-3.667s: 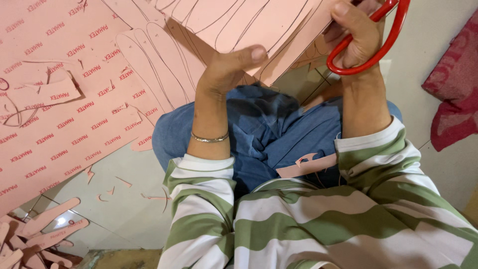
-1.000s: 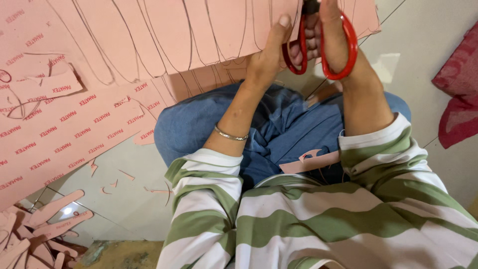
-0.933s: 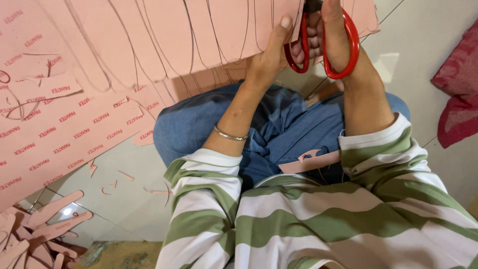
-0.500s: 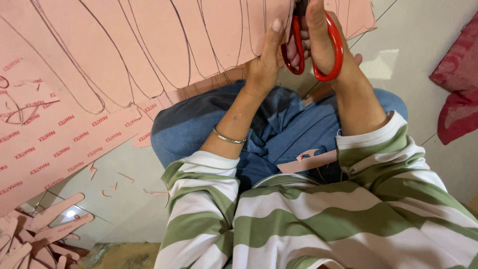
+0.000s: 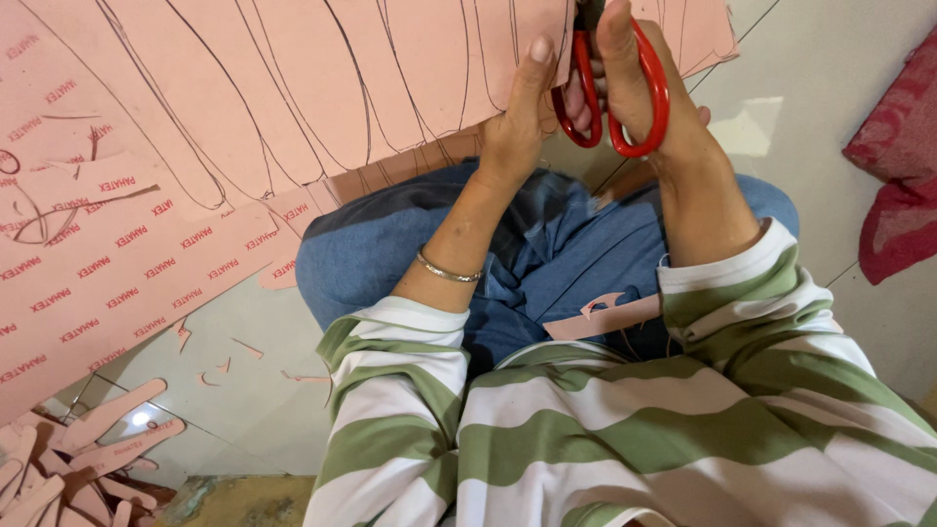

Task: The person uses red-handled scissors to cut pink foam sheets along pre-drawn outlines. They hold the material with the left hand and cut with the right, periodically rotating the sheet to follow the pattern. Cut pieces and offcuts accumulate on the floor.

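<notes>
Pink sheet (image 5: 293, 88), marked with long curved pencil outlines, is held up before the seated person and fills the upper left of the view. It is gripped at its lower edge by the left hand (image 5: 512, 122), whose thumb is pressed flat against the near face while the other fingers are hidden behind it. Red-handled scissors (image 5: 613, 93) are held by the right hand (image 5: 649, 107), closed on the handles, with the thumb passed through one loop and fingers through the other; the blades are cut off by the top of the frame, so how far they are parted cannot be told. The scissors are placed just beside the left thumb, at the sheet's edge.

A thin metal bangle (image 5: 447, 270) is worn on the left wrist. Sleeves striped green and white (image 5: 547, 429) are seen at the bottom, and blue jeans (image 5: 547, 254) cover the lap. A small pink offcut (image 5: 605, 314) is lain on the lap, near the right sleeve.

A second pink sheet, printed with red lettering (image 5: 88, 283), is spread on the pale tiled floor (image 5: 254, 410) at the left, partly overlapped by the held one. Thin pink slivers (image 5: 229, 356) are scattered on the tiles beside it. Cut pink strips (image 5: 88, 449) are piled at the lower left corner. Red cloth (image 5: 898, 185) is seen at the right edge.
</notes>
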